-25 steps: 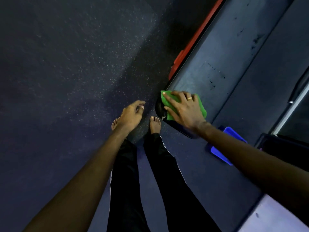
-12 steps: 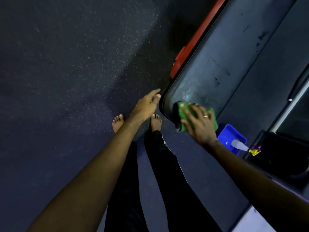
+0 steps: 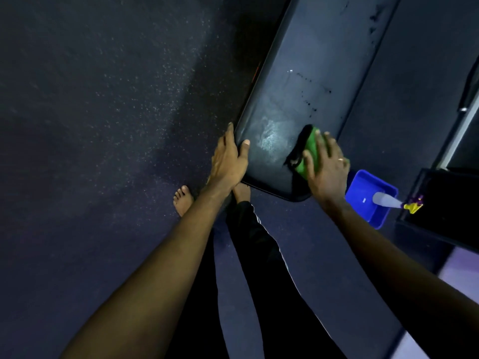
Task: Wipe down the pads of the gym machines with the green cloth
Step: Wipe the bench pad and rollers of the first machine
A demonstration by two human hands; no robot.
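Head view, looking down. A long dark pad (image 3: 298, 86) runs from the frame's centre toward 1 o'clock, its rounded near end just above the person's feet. The green cloth (image 3: 309, 151) sits on that near end, toward the pad's 4 o'clock corner, bunched, with a dark fold showing on its 9 o'clock side. The right hand (image 3: 328, 167) lies on top of the cloth, fingers straight and spread, pressing it to the pad surface; a ring (image 3: 341, 159) is noted on one finger. The left hand (image 3: 228, 159) clasps the pad's near corner at 8 o'clock, thumb over the top surface and fingers along the outer edge. A wet patch (image 3: 269, 136) glistens on the pad between the two hands, at 9 o'clock of the cloth. Dark specks mark the pad further up, toward 12 o'clock. A blue tub (image 3: 368, 216) stands at 4 o'clock of the right hand, just beside the wrist; a pale spray bottle (image 3: 386, 199) lies across its rim, yellow trigger end toward 3 o'clock. One bare foot (image 3: 182, 200) rests on the speckled floor (image 3: 103, 125) at 7 o'clock of the left hand; the other is mostly hidden. Black trouser legs (image 3: 254, 237) run toward 6 o'clock.
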